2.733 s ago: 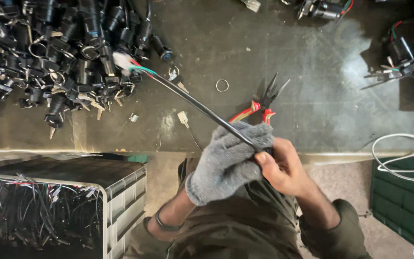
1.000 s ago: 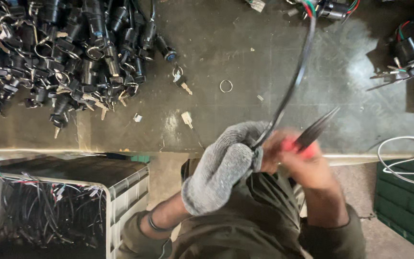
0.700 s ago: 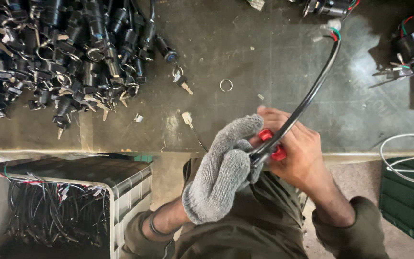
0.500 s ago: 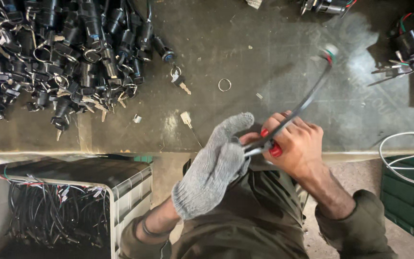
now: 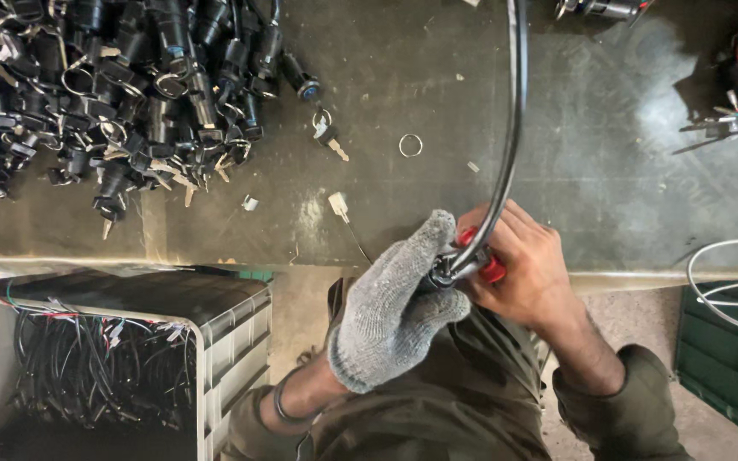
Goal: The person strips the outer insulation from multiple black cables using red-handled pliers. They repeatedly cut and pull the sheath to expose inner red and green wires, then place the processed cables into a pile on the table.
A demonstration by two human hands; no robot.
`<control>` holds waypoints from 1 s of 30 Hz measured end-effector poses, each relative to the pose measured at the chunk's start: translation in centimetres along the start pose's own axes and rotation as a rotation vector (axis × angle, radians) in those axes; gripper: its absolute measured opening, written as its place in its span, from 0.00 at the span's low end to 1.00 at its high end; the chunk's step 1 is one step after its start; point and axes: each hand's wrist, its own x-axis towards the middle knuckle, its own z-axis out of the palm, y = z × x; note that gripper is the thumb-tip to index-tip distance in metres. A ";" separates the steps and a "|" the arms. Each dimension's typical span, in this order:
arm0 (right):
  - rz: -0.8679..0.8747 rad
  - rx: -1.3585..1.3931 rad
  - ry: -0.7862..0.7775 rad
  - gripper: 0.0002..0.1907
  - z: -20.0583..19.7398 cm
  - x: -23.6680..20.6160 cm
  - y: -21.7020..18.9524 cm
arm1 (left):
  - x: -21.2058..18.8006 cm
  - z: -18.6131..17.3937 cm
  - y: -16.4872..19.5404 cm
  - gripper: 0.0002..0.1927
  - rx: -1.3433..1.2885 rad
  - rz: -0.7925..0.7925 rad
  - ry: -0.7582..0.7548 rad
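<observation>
My left hand (image 5: 395,307), in a grey knit glove, pinches the near end of a black sheathed cable (image 5: 510,145) at the bench's front edge. The cable bows upward and runs out of the top of the view. My bare right hand (image 5: 527,265) is closed around red-handled pliers (image 5: 490,266), whose jaws meet the cable end right beside the gloved fingers. Both hands press together just over the metal lip of the bench (image 5: 155,256).
A big heap of black ignition switches with keys (image 5: 121,94) fills the bench's left. A loose key (image 5: 328,135), a split ring (image 5: 410,145) and small scraps lie mid-bench. A grey crate of cut cables (image 5: 79,367) stands below left, a green crate (image 5: 728,367) right.
The cable has swung from pointing left across the bench to arching straight up. My right hand has closed in on the cable end with the pliers, against the gloved hand.
</observation>
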 end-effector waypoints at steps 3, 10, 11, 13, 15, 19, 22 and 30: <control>-0.020 -0.058 0.002 0.17 -0.1 -0.3 0.6 | 0.0 0.5 0.1 0.39 0.016 0.020 0.001; 0.207 -0.170 0.018 0.14 -0.6 -1.4 -0.7 | 0.8 0.2 1.1 0.39 0.392 0.143 0.008; 0.184 -0.183 0.007 0.16 -1.0 -1.5 -0.9 | 0.8 0.0 1.2 0.39 0.288 0.110 -0.016; 0.143 -0.213 -0.007 0.20 -1.7 -1.5 -1.0 | 0.9 -0.3 1.4 0.38 0.062 0.034 -0.059; 0.083 -0.146 0.020 0.22 -2.2 -1.5 -1.0 | 1.0 -0.4 1.4 0.36 -0.177 -0.040 -0.102; 0.107 -0.094 0.019 0.21 -2.0 -1.7 -0.5 | 0.9 -0.3 1.5 0.35 -0.588 -0.218 -0.182; 0.066 -0.091 0.199 0.11 -1.5 -1.7 0.1 | 0.8 -0.3 1.8 0.36 -0.724 -0.297 -0.220; -0.165 -0.633 0.364 0.17 -4.1 -0.5 0.4 | 1.7 -1.8 2.4 0.39 -0.888 -0.500 -0.389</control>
